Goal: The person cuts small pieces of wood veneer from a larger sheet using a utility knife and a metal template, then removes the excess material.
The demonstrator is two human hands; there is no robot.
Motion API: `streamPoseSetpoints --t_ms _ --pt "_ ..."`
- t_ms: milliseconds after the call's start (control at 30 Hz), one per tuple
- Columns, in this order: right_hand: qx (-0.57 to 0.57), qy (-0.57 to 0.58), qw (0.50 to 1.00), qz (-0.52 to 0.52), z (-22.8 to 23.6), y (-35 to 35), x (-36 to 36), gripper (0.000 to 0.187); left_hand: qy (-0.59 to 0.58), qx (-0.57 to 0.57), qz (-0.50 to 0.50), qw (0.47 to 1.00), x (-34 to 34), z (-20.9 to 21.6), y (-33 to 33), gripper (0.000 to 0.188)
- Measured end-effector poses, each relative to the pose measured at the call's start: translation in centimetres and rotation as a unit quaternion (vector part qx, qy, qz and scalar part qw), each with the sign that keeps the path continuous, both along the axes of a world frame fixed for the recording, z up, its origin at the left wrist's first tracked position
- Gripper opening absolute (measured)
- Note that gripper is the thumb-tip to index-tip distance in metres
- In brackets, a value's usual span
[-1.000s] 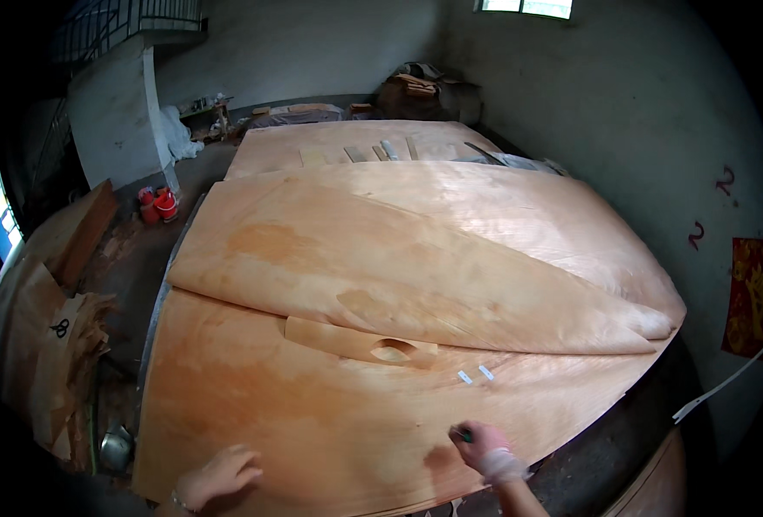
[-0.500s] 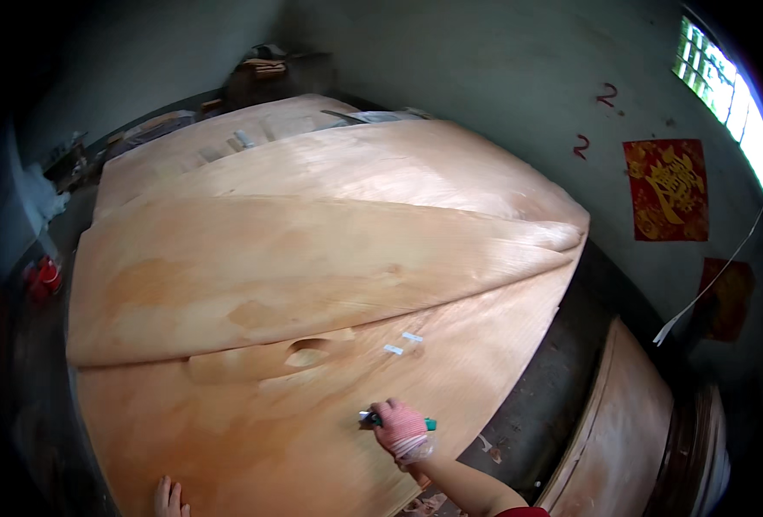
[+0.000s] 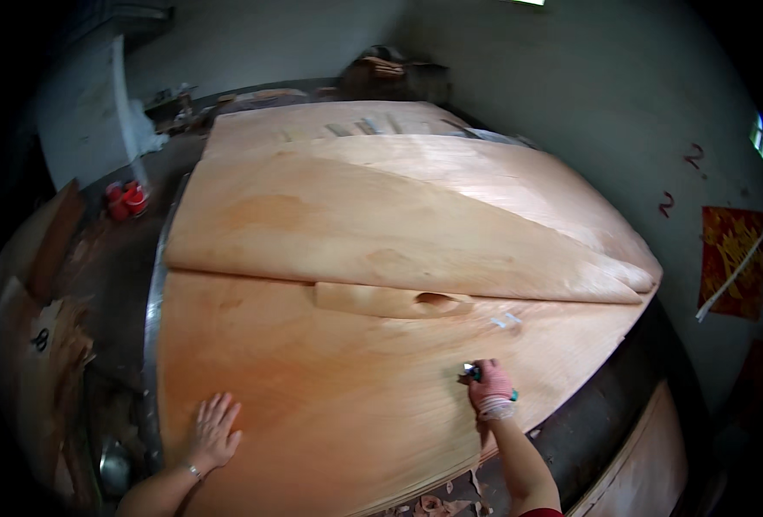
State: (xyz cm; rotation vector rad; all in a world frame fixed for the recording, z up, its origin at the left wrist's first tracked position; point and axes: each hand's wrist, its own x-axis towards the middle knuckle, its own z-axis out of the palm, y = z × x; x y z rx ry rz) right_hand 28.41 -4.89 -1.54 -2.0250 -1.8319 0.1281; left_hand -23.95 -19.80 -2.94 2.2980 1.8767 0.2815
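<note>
Left hand (image 3: 213,428) lies flat, fingers spread, palm down on the big wood veneer sheet (image 3: 330,388) near its left edge, gripping nothing. Right hand (image 3: 490,388) (in a pink-and-white glove) is closed around a small teal-handled tool (image 3: 473,372), tip touching the sheet's right part. The sheet covers the table, with another veneer sheet (image 3: 381,233) overlapping its far half. A small veneer scrap with a hole (image 3: 390,300) sits at the overlap, pale tape bits (image 3: 506,321) just beyond the tool. Red containers (image 3: 126,198) on floor, far left.
</note>
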Motion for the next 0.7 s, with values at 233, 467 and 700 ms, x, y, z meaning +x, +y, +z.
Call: streamPoseSetpoints --t_ms 233,467,700 --pt "-0.027 -0.076 0.997 -0.013 0.2 0.5 -0.8 0.03 0.001 0.044 -0.003 0.999 -0.7 -0.2 -0.4 0.056" --pt "0.013 -0.049 0.999 -0.008 0.1 0.2 -0.7 0.026 -0.03 0.077 0.009 0.997 -0.3 -1.6 0.1 0.053" --pt "0.021 -0.079 0.997 -0.011 -0.3 0.1 -1.5 0.026 -0.044 0.084 0.003 0.995 -1.0 -1.0 -0.7 0.052"
